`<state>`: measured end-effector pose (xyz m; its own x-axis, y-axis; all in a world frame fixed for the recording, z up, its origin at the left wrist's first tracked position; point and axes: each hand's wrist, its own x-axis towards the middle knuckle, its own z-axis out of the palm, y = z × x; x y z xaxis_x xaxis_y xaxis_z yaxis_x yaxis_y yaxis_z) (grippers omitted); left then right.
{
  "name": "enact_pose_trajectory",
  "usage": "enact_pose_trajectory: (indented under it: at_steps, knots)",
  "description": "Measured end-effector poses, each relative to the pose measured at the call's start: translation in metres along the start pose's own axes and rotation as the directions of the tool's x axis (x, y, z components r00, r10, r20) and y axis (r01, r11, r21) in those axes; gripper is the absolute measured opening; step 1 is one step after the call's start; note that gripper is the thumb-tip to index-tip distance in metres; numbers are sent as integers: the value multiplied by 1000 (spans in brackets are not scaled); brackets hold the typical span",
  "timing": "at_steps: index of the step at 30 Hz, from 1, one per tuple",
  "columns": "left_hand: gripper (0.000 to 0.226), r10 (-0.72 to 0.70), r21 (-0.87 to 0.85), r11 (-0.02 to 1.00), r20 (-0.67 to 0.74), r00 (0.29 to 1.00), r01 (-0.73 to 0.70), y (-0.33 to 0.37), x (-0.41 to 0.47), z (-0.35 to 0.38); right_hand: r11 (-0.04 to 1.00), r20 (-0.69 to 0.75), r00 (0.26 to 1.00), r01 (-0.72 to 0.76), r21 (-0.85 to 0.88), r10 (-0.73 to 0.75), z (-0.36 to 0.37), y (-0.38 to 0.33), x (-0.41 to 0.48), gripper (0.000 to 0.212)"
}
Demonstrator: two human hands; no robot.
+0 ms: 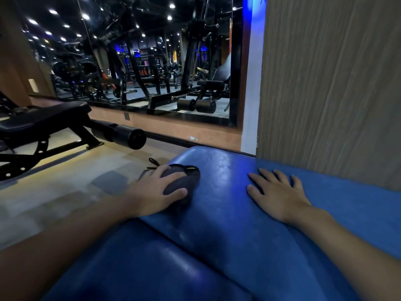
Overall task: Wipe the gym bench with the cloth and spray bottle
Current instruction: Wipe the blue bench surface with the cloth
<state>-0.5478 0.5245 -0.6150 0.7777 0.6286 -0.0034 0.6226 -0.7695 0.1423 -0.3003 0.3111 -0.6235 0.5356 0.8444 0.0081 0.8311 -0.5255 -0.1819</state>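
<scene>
A blue padded gym bench (pixel 221 231) fills the lower middle and right of the head view, with a seam between two pads. My left hand (pixel 158 192) grips a bunched dark cloth (pixel 184 181) with a thin yellow-green edge and holds it against the bench's left rim. My right hand (pixel 280 194) lies flat on the far pad with its fingers spread, palm down. No spray bottle is in view.
A wood-grain wall panel (pixel 329 90) rises right behind the bench on the right. A black adjustable bench (pixel 43 118) with foam rollers stands on the floor to the left. A large wall mirror (pixel 138 61) reflects gym machines.
</scene>
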Motion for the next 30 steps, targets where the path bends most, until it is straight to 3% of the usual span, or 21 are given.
enact_pose_trajectory:
  at_steps: [3,13,17,22,30]
  knots:
    - [112,3,17,1000,-13,1000,-3,-4,-15,2,1000,1,1000,3,-4,-3,-2,-1,-2,59]
    - [78,-70,-93,993,-13,997,68,7,65,2,998,54,997,48,-42,-46,-19,12,5,60]
    - [68,-105,-84,991,-8,994,104,25,110,1,994,38,998,-41,-104,45,-15,38,1,68]
    - [77,-155,-109,982,-13,988,152,49,152,-2,995,31,999,-41,-96,44,-4,44,4,68]
    - [60,-176,-69,982,-20,984,174,69,168,-2,996,28,999,-26,-81,28,-5,44,3,66]
